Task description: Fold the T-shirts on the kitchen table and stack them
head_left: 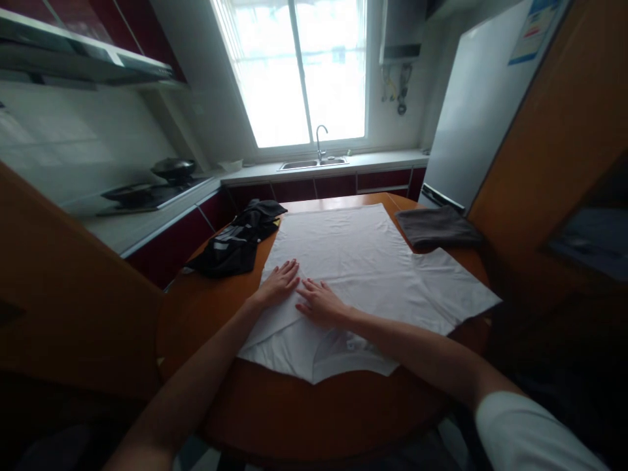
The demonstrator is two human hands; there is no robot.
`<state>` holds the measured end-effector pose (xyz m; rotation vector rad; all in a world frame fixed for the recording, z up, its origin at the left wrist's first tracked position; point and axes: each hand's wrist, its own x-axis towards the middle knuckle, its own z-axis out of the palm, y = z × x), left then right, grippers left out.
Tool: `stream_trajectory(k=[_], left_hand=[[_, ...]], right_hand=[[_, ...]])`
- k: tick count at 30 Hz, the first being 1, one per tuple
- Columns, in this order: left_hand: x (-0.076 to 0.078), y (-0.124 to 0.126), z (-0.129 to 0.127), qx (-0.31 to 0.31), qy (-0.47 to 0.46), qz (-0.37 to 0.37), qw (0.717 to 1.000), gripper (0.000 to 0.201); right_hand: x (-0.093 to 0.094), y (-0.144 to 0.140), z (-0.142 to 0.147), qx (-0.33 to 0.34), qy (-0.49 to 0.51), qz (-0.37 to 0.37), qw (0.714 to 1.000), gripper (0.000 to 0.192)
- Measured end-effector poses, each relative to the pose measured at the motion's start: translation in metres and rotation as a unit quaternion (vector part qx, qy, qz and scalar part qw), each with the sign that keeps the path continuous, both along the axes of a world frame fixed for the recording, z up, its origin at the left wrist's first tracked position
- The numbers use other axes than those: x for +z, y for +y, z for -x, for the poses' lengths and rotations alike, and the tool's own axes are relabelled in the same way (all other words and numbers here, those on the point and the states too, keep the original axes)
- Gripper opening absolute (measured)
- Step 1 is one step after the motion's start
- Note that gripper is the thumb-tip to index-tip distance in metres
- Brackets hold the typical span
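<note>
A white T-shirt (343, 248) lies spread out on the wooden table, its neckline toward me and its hem toward the window. One sleeve reaches out to the right; on the left the sleeve side looks folded inward over the body. My left hand (280, 282) rests flat on the shirt's left edge, fingers stretched out. Close beside it, my right hand (321, 302) presses flat on the cloth with its fingers spread. Neither hand grips anything. My right forearm passes over the shirt near the collar and hides part of it.
A crumpled black garment (238, 239) lies at the table's left, and a folded dark grey cloth (437, 227) at its right. The round wooden table (304, 418) has its near edge before me. Beyond are a sink (314, 163), a stove with a pan (173, 168) and a fridge (475, 104).
</note>
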<state>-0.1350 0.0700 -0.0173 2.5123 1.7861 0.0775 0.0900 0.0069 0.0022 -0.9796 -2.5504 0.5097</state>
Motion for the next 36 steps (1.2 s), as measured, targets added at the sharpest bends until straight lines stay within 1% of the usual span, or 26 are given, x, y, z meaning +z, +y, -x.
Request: stream_trajectory(k=[3, 5, 7, 9, 11, 12, 14, 16, 17, 19, 20, 21, 24, 27, 31, 34, 36], left_hand=[[-0.004, 0.004, 0.003, -0.007, 0.006, -0.01, 1.0, 0.068], [-0.005, 0.007, 0.005, -0.01, 0.011, -0.011, 1.0, 0.07], [-0.006, 0.009, 0.006, -0.008, 0.016, -0.007, 1.0, 0.072], [-0.007, 0.011, 0.007, -0.005, 0.019, -0.004, 1.0, 0.073], [-0.008, 0.013, 0.008, -0.005, 0.02, -0.006, 1.0, 0.074], [-0.009, 0.015, 0.008, -0.006, 0.019, -0.008, 1.0, 0.074], [-0.011, 0.017, 0.01, -0.008, 0.015, -0.015, 1.0, 0.075], [-0.013, 0.02, 0.012, -0.008, 0.013, -0.019, 1.0, 0.076], [-0.014, 0.022, 0.012, -0.008, 0.013, -0.019, 1.0, 0.076], [-0.016, 0.024, 0.013, -0.008, 0.016, -0.019, 1.0, 0.076], [-0.016, 0.025, 0.013, -0.008, 0.018, -0.018, 1.0, 0.076], [-0.016, 0.025, 0.013, -0.008, 0.021, -0.018, 1.0, 0.076], [-0.013, 0.025, 0.013, -0.005, 0.025, -0.014, 1.0, 0.074], [-0.011, 0.024, 0.011, -0.002, 0.022, -0.012, 1.0, 0.075], [-0.011, 0.022, 0.011, -0.003, 0.013, -0.012, 1.0, 0.075], [-0.013, 0.022, 0.012, -0.004, 0.007, -0.02, 1.0, 0.075], [-0.015, 0.022, 0.012, -0.006, 0.001, -0.026, 1.0, 0.075]], right_hand=[[0.025, 0.006, -0.014, -0.024, 0.055, 0.009, 0.998, 0.047], [0.045, 0.01, -0.033, -0.046, 0.101, 0.002, 0.994, 0.044], [0.06, 0.014, -0.062, -0.079, 0.149, -0.012, 0.986, 0.041], [0.065, 0.021, -0.101, -0.124, 0.182, -0.036, 0.975, 0.037], [0.06, 0.031, -0.149, -0.2, 0.189, -0.046, 0.96, 0.034], [0.054, 0.035, -0.176, -0.251, 0.184, -0.045, 0.949, 0.034], [0.04, 0.042, -0.232, -0.351, 0.143, -0.041, 0.924, 0.034], [0.024, 0.042, -0.286, -0.452, 0.067, -0.065, 0.887, 0.032], [0.017, 0.04, -0.311, -0.5, 0.029, -0.077, 0.862, 0.031], [0.004, 0.034, -0.351, -0.562, -0.028, -0.082, 0.822, 0.031], [-0.001, 0.03, -0.366, -0.578, -0.037, -0.072, 0.812, 0.03], [-0.006, 0.027, -0.378, -0.586, -0.038, -0.058, 0.808, 0.029], [-0.016, 0.021, -0.395, -0.583, -0.023, -0.017, 0.812, 0.022], [-0.021, 0.021, -0.398, -0.585, -0.019, 0.008, 0.811, 0.017], [-0.019, 0.026, -0.397, -0.595, -0.011, 0.041, 0.802, 0.013], [-0.015, 0.029, -0.395, -0.583, 0.01, 0.073, 0.809, 0.006], [-0.009, 0.031, -0.392, -0.57, 0.02, 0.084, 0.817, 0.006]])
